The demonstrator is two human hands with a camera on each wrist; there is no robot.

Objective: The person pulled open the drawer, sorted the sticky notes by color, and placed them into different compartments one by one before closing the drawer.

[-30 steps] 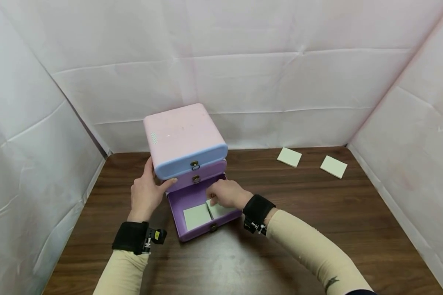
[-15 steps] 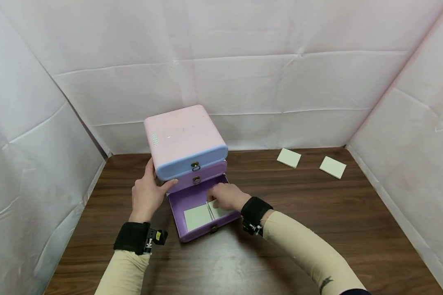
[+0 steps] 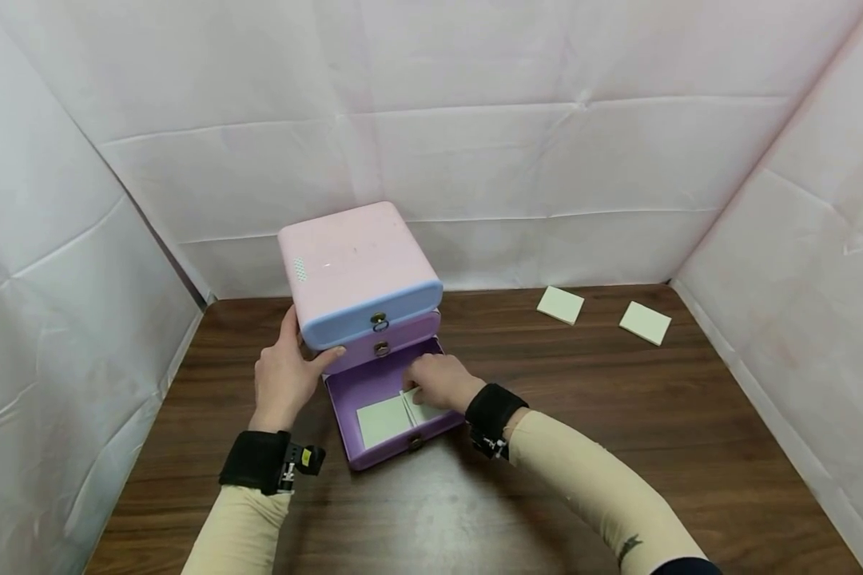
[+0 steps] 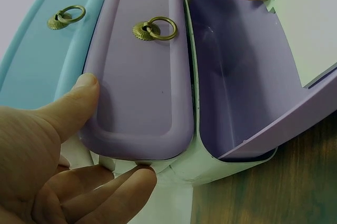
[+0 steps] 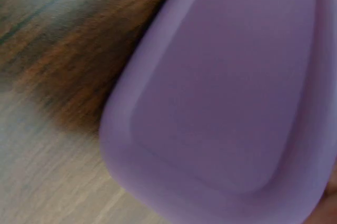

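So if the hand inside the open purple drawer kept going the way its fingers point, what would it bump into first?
The right hand points left and down into the open bottom drawer. It would probably meet the second pale pad lying beside the one under its fingers, though depth is hard to judge.

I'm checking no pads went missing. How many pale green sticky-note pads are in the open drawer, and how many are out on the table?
In the open bottom drawer: 2, a left pad and a right pad under the right hand.
On the table: 2, a nearer pad and a farther pad.
Total: 4
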